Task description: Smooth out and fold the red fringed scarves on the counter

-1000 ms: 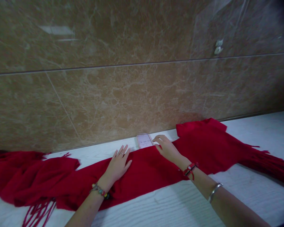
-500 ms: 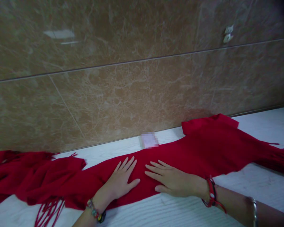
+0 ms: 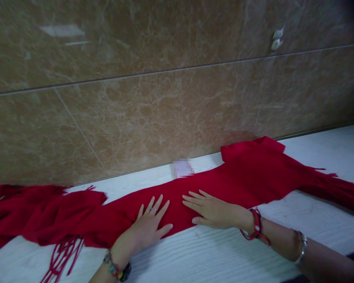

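Note:
A long red fringed scarf (image 3: 247, 177) stretches across a white wood-grain surface (image 3: 218, 255). Its middle lies fairly flat, while the left part is rumpled and the right end narrows into bunched fringe. My left hand (image 3: 149, 226) rests palm down on the middle of the scarf, fingers spread. Just to its right, my right hand (image 3: 214, 211) also lies flat on the cloth, its fingers pointing left and slightly apart. Between the two hands is a short stretch of red fabric. Neither hand grips anything.
A small pale, blurred square (image 3: 182, 169) sits behind the scarf, close to the brown marble-tiled wall (image 3: 153, 118). Two little white pieces, perhaps a hook (image 3: 277, 39), are fixed on the wall at upper right. Red fringe (image 3: 63, 257) hangs toward the near left.
My view has shifted slightly, so the wall and scarf sit a little higher and further left. Both hands stay flat on the scarf, the left one a bit nearer its front edge.

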`<state>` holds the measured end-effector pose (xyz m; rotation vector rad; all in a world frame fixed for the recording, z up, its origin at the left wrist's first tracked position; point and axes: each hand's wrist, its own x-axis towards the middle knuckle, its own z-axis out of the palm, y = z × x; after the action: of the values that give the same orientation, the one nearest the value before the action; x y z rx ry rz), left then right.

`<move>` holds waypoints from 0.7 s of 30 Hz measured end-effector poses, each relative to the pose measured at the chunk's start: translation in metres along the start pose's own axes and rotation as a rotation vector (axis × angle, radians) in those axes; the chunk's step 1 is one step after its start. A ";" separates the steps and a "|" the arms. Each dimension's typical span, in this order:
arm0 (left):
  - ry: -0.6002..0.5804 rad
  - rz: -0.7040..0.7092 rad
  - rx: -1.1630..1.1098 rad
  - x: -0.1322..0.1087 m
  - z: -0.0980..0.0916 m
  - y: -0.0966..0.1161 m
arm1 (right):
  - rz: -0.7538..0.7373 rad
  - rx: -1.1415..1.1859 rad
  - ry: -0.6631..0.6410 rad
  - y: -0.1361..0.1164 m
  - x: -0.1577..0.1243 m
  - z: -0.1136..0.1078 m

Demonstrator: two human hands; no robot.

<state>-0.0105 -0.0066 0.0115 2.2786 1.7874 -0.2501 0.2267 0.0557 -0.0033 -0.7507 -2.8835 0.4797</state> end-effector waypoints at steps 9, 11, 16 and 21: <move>0.057 0.121 0.048 -0.003 -0.002 0.014 | -0.058 -0.004 0.013 -0.016 0.004 -0.001; 0.015 0.130 0.013 -0.004 -0.003 0.015 | -0.044 -0.006 -0.030 -0.015 0.003 0.000; -0.054 0.079 -0.032 -0.011 -0.002 0.012 | 0.121 -0.058 -0.040 -0.007 -0.007 0.001; 0.075 0.046 0.018 -0.006 0.002 0.014 | 0.126 -0.084 0.083 -0.011 0.000 0.003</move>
<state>0.0015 -0.0155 0.0123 2.3683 1.7725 -0.1752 0.2208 0.0458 -0.0024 -0.9465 -2.8064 0.3335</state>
